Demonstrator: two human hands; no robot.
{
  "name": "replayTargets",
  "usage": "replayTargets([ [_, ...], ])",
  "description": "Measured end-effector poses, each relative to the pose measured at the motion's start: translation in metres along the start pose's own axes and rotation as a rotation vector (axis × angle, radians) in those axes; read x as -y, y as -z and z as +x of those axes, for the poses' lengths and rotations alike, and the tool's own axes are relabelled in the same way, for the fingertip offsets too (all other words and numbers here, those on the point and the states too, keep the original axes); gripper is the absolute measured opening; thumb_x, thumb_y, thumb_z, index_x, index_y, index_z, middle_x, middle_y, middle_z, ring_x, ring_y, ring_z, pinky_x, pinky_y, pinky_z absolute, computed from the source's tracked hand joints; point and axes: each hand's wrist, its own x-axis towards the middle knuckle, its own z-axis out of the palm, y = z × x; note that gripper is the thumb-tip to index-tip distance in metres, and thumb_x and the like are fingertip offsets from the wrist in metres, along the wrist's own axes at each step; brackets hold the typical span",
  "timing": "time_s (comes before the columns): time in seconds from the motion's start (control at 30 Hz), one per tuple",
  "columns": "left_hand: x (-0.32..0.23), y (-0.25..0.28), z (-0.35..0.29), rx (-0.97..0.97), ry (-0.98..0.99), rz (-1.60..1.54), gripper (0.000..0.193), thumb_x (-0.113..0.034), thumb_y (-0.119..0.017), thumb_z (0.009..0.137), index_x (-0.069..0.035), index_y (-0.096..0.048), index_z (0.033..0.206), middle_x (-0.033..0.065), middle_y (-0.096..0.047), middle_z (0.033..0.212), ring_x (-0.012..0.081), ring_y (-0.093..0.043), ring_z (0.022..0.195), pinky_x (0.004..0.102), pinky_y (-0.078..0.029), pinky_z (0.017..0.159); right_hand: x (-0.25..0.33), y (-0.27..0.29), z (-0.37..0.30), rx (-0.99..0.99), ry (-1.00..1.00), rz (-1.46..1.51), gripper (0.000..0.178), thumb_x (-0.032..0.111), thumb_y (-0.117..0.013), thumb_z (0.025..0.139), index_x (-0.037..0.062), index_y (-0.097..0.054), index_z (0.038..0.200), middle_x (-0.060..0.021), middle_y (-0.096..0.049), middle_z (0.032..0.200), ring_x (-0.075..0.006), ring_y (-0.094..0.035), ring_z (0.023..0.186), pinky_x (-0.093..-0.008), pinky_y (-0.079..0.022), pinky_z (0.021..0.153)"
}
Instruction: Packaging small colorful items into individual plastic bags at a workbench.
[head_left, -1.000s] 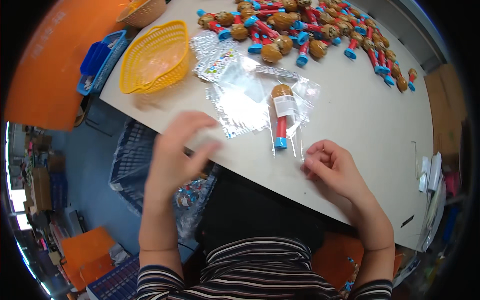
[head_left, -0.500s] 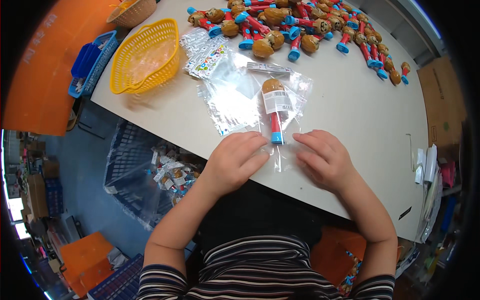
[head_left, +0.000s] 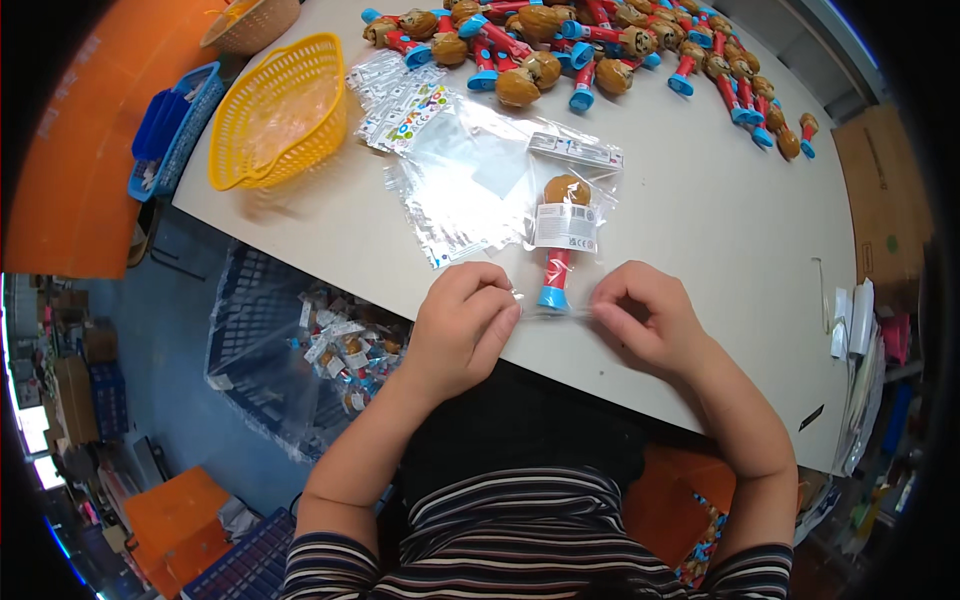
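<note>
A clear plastic bag [head_left: 605,215] lies on the table in front of me, with a silvery header strip at its far end. Inside it is a toy [head_left: 555,268] with a round brown head, red stem and blue foot, a white label [head_left: 566,226] across its middle. My left hand [head_left: 465,322] pinches the bag's near left corner between thumb and fingers. At the near right corner, my right hand [head_left: 650,312] grips the film the same way. The bag's near edge stretches between both hands, just below the blue foot.
Flat clear bags [head_left: 455,195] lie stacked left of the toy. A heap of similar toys [head_left: 610,45] covers the table's far side. At the left stand a yellow basket [head_left: 225,150] and a blue basket [head_left: 150,185]. A dark blue crate [head_left: 235,340] below holds bagged toys.
Both hands have closed on the bag's near corners, and its near edge is now drawn up close to the blue foot. The header end has turned slightly to the right.
</note>
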Motion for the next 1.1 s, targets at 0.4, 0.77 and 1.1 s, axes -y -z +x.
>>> replayTargets([
  [0.4,-0.011,-0.009,0.023,0.024,0.26,-0.012,0.015,-0.011,-0.067,0.082,-0.001,-0.056,0.078,0.0121,-0.057,0.083,0.0326,-0.055,0.077,0.0426,-0.043,0.07,0.027,0.009,0.023,0.133,-0.663,0.196,0.021,0.019,-0.069,0.092,0.0015,-0.06,0.084,-0.0016,-0.061,0.06,-0.0064,-0.054,0.05,-0.0227,-0.042,0.049],
  [0.77,-0.028,-0.042,0.07,0.046,0.618,-0.357,0.071,-0.02,-0.077,0.084,0.005,-0.031,0.133,0.0194,-0.064,0.093,0.0268,-0.068,0.076,0.0341,-0.054,0.07,0.049,-0.005,-0.002,-0.211,-0.598,0.025,0.047,0.022,-0.074,0.09,-0.0056,-0.054,0.122,-0.0056,-0.065,0.071,-0.0099,-0.06,0.063,-0.0244,-0.047,0.059],
  [1.1,-0.053,-0.059,0.043,-0.38,0.616,-1.025,0.08,0.006,-0.071,0.086,-0.003,-0.012,0.139,0.0218,-0.059,0.113,0.0208,-0.065,0.099,0.0301,-0.056,0.081,0.057,-0.029,-0.011,-0.358,-0.437,0.528,0.077,0.0,-0.078,0.081,-0.0004,-0.033,0.144,-0.0124,-0.058,0.112,-0.0169,-0.062,0.105,-0.0292,-0.054,0.089],
])
